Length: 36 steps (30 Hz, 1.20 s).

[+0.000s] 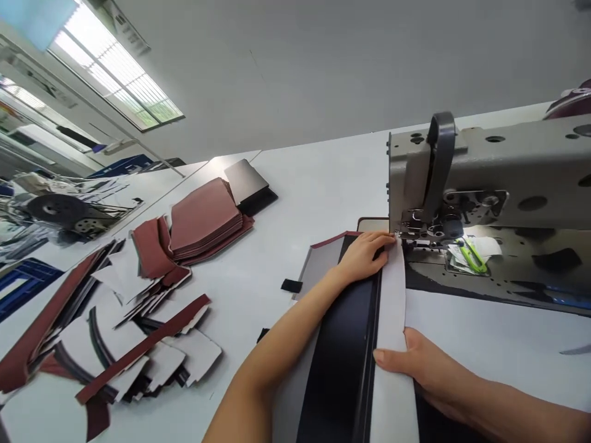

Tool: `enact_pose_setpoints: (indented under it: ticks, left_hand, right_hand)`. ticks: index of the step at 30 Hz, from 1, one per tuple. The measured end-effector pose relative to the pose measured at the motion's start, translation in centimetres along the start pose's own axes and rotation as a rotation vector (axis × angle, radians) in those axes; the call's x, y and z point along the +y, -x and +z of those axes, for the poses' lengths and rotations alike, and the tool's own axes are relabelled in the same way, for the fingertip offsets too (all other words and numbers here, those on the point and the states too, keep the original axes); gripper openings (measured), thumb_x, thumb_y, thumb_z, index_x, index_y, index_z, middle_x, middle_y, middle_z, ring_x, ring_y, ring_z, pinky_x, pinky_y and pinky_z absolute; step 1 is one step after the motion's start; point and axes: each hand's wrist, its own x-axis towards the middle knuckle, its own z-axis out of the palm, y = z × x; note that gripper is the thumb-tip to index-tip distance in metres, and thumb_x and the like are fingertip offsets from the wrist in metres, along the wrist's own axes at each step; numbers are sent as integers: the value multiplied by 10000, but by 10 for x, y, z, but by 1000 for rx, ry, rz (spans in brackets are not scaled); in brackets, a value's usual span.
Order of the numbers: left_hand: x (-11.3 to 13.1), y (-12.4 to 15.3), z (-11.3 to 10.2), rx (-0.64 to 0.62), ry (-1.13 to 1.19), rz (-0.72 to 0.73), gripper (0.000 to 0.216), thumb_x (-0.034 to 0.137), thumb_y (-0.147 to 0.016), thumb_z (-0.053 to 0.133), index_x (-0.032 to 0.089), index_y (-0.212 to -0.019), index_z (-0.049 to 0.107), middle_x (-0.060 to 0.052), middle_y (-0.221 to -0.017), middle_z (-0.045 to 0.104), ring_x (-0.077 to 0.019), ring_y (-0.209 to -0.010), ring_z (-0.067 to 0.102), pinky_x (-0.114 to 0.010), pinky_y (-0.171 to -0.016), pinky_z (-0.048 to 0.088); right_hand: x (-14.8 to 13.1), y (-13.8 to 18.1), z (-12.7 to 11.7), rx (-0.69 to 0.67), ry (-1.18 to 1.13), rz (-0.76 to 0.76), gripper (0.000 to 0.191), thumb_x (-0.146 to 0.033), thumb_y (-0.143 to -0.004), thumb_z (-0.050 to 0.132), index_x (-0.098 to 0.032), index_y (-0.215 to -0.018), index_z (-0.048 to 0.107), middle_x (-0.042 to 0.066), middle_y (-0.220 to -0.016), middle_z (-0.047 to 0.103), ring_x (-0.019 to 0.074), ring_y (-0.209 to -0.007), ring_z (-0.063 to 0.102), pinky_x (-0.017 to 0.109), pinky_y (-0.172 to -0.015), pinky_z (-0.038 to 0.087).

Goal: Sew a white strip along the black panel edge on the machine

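A long workpiece lies on the white table and runs up to the sewing machine [489, 172]: a dark panel [344, 344] with a white strip [392, 307] along its right side. My left hand [364, 255] rests flat on the far end of the piece, fingers stretched toward the presser foot [415, 237]. My right hand [415, 363] lies closer to me at the strip's right edge, thumb pressed on the white strip and fingers partly under it. Neither hand lifts the piece off the table.
Stacks of maroon cut pieces [203, 221] and scattered white, black and maroon parts [133, 344] cover the table's left half. A dark grey panel [252, 181] lies further back. Green snips [471, 255] sit under the machine arm. A small black scrap [291, 285] lies by my left forearm.
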Motion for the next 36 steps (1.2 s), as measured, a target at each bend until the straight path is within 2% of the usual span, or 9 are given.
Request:
enact_pose_setpoints:
  ticks: [2, 4, 7, 11, 15, 19, 24, 32, 36]
  left_hand:
    - [2, 13, -2, -8, -32, 6, 391, 116, -904, 496, 217, -1243, 662, -73, -1351, 652, -240, -1282, 573, -426, -1133, 446]
    - [4, 26, -5, 2, -88, -4, 357, 152, -923, 505, 224, -1224, 684, -77, -1299, 675, -262, -1272, 564, -463, -1117, 445]
    - [5, 36, -7, 39, -104, 12, 299, 212, -965, 514, 211, -1196, 704, -89, -1242, 696, -275, -1313, 542, -483, -1126, 440]
    - [3, 34, -7, 61, -55, 39, 288, 174, -955, 508, 206, -1166, 701, -88, -1372, 645, -269, -1409, 484, -482, -1181, 423]
    - [4, 33, -9, 55, 31, 25, 336, 96, -887, 491, 206, -1135, 689, -80, -1335, 673, -242, -1312, 580, -449, -1117, 507]
    - [7, 34, -11, 67, 30, 31, 364, 120, -904, 503, 213, -1211, 674, -71, -1267, 707, -234, -1231, 627, -452, -1103, 523]
    - [7, 33, -10, 55, -4, 49, 352, 111, -911, 510, 205, -1202, 684, -82, -1369, 658, -265, -1366, 534, -474, -1142, 492]
    - [7, 33, -10, 22, 14, 25, 406, 114, -894, 493, 199, -1258, 649, -72, -1398, 638, -249, -1305, 552, -450, -1122, 496]
    - [7, 31, -10, -41, -33, -24, 392, 236, -976, 514, 226, -1358, 605, -61, -1417, 623, -258, -1309, 531, -463, -1142, 469]
  right_hand:
    - [-2, 7, 3, -85, -105, 145, 396, -516, -854, 631, -195, -1080, 578, 78, -898, 709, 266, -821, 716, 410, -784, 614]
    - [-8, 13, -2, -130, 46, 91, 355, -487, -888, 606, -194, -1089, 607, 81, -980, 710, 260, -900, 701, 400, -835, 603]
    - [-16, 14, -25, -70, 569, -222, 230, -309, -1002, 461, -200, -1049, 657, 89, -1085, 681, 215, -943, 662, 356, -869, 582]
    - [-8, -2, -58, 132, 1239, -814, 311, -30, -886, 422, -141, -967, 701, 141, -1349, 595, 279, -1163, 559, 422, -965, 541]
    - [5, -17, -62, 179, 1421, -1046, 312, -19, -856, 445, -79, -964, 731, 158, -1314, 634, 296, -1150, 545, 421, -937, 553]
    - [4, -18, -53, 250, 1432, -1054, 322, -20, -882, 443, -97, -943, 749, 138, -1244, 676, 281, -1106, 573, 423, -914, 559]
    - [5, -16, -53, 277, 1443, -1027, 342, -12, -866, 447, -96, -996, 752, 127, -1208, 690, 298, -1183, 568, 454, -1006, 519]
    - [9, -16, -53, 233, 1419, -1013, 265, -79, -859, 521, -98, -1006, 741, 139, -1233, 676, 310, -1164, 571, 459, -1021, 494]
    - [2, -14, -55, 140, 1426, -909, 272, -125, -779, 583, -102, -1008, 728, 138, -1257, 662, 305, -1169, 553, 456, -1038, 467]
